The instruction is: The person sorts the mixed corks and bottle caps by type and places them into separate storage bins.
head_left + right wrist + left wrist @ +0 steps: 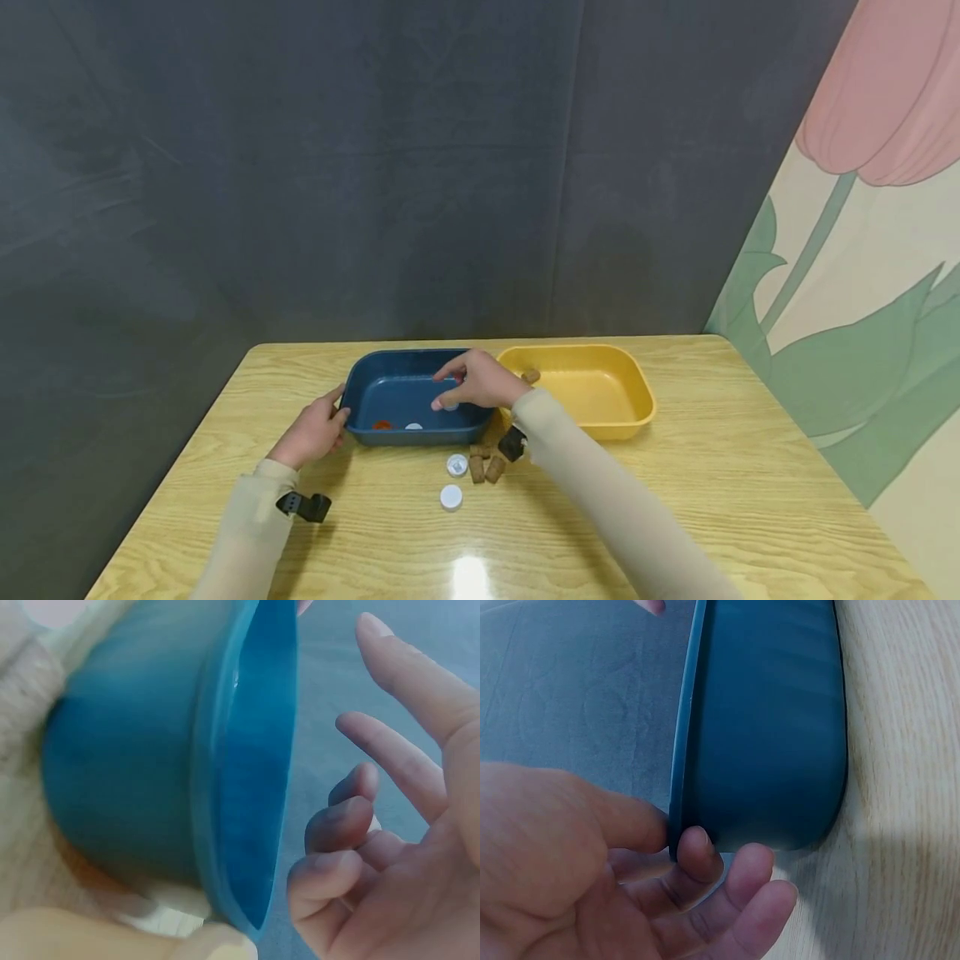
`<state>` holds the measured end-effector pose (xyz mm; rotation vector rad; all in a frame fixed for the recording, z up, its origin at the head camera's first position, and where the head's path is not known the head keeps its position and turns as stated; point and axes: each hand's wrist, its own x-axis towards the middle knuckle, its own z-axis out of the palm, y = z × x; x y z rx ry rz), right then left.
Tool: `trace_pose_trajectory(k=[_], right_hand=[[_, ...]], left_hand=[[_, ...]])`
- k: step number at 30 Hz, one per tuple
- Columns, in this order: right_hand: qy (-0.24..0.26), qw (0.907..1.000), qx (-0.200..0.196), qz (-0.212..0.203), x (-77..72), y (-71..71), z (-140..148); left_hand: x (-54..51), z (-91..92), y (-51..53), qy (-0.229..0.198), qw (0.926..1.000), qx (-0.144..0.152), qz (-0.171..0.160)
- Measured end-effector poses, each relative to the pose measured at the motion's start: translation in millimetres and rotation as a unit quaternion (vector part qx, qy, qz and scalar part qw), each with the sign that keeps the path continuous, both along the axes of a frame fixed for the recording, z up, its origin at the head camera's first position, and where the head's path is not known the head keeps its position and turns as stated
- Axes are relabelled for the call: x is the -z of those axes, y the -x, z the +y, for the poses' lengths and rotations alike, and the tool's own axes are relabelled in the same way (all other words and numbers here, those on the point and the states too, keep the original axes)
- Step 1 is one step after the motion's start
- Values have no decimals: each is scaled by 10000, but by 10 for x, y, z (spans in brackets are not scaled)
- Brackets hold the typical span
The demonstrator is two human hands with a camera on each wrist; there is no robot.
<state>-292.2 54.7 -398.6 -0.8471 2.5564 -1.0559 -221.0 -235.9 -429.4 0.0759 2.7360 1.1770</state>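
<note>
In front of the blue bin (405, 400) sit two white caps (451, 497) and some corks (477, 469). The left hand (310, 431) pinches the bin's left rim; the right hand (483, 379) hangs over its right half, thumb and forefinger spread, the curled fingers' contents unclear.

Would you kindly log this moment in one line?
left grip: pinches blue tray; right grip: over blue tray; table: two white caps, corks; yellow tray: cork inside

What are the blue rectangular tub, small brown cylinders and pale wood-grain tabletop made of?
Blue rectangular tub: likely plastic, satin; smooth, seamless-looking walls with soft sheen.
Small brown cylinders: probably cork, matte; dull brown, stopper-like.
Pale wood-grain tabletop: wood or laminate, can't tell; glossy, bright reflection.
</note>
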Motion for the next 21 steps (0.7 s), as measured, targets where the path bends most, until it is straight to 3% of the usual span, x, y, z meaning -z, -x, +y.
trace_pose_trajectory(k=[12,16,21], right_hand=[[683,9973,-255,-75,88,-500,369],[675,9973,-279,45,161,-648,502],[579,9980,-215,-104,265,-789,644]], left_hand=[[-4,-22,13,-89,9999,46,-54],[-7,-11,6,-115,9999,48,-80],[-11,-6,-3,-102,9999,38,-53]])
